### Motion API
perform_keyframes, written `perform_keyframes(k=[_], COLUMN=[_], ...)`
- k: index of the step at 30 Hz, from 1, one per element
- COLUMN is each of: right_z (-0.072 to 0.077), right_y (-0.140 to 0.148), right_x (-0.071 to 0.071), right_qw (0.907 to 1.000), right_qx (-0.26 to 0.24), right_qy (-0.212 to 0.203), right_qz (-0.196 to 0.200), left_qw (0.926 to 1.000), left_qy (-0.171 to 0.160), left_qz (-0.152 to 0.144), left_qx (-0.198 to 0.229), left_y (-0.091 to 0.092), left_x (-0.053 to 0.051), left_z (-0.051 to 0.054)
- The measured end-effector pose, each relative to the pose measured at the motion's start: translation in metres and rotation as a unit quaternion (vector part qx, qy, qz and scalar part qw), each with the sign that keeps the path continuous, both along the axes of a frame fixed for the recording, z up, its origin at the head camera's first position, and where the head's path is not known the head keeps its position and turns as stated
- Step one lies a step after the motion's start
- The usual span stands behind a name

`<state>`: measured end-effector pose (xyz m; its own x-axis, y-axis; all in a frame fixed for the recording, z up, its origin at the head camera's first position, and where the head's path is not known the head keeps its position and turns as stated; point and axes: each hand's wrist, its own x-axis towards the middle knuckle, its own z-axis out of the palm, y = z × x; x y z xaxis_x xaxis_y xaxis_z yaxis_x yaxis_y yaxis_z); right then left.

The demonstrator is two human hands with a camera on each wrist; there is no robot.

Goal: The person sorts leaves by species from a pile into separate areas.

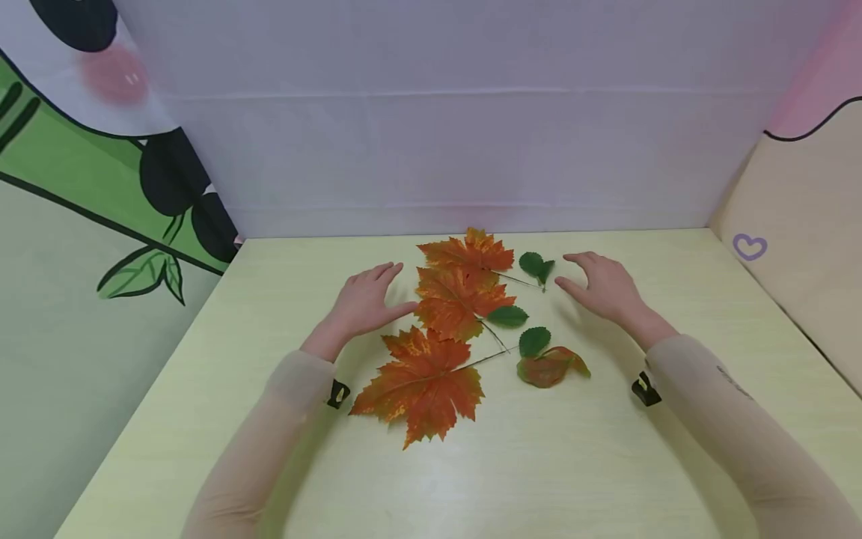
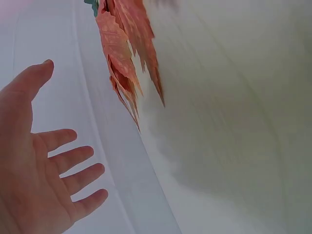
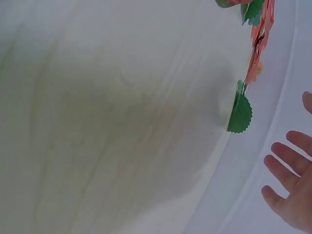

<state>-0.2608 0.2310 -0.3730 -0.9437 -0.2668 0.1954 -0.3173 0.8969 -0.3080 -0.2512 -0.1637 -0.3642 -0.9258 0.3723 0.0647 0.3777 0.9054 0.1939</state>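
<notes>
Three orange leaves (image 1: 447, 303), stems rightward, overlap in column on worktop (image 1: 539, 471). Left hand (image 1: 364, 301), fingers apart, just beside them. Right hand (image 1: 606, 288), fingers apart, near green leaf (image 1: 531, 263).

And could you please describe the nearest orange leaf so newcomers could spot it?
On the pale table, three jagged orange leaves form a column beside the left hand. The nearest orange leaf lies at the near end, looking larger than the other two in the head view.
</notes>
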Motion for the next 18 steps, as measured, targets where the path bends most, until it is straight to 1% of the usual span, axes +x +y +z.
perform_keyframes(k=[3,6,11,14,18], right_z=[-0.002,-0.005,-0.009,-0.012,-0.013], right_y=[-0.002,-0.003,-0.006,-0.008,-0.011], right_x=[-0.005,-0.01,-0.019,-0.022,-0.025], right_qw=[0.9998,0.9989,0.9966,0.995,0.9914], right_qx=[-0.013,-0.033,-0.064,-0.077,-0.093], right_qy=[-0.011,-0.023,-0.033,-0.042,-0.067], right_qz=[-0.011,-0.026,-0.041,-0.048,-0.063], left_qw=[0.9999,0.9994,0.9959,0.9906,0.9785], left_qy=[-0.001,-0.006,-0.018,-0.034,-0.074], left_qz=[0.006,0.017,0.047,0.07,0.097], left_qx=[0.01,0.031,0.076,0.112,0.166], left_y=[0.004,0.009,0.019,0.024,0.032], left_x=[-0.002,-0.003,-0.004,-0.004,-0.005], left_z=[0.001,0.0,-0.003,-0.006,-0.011])
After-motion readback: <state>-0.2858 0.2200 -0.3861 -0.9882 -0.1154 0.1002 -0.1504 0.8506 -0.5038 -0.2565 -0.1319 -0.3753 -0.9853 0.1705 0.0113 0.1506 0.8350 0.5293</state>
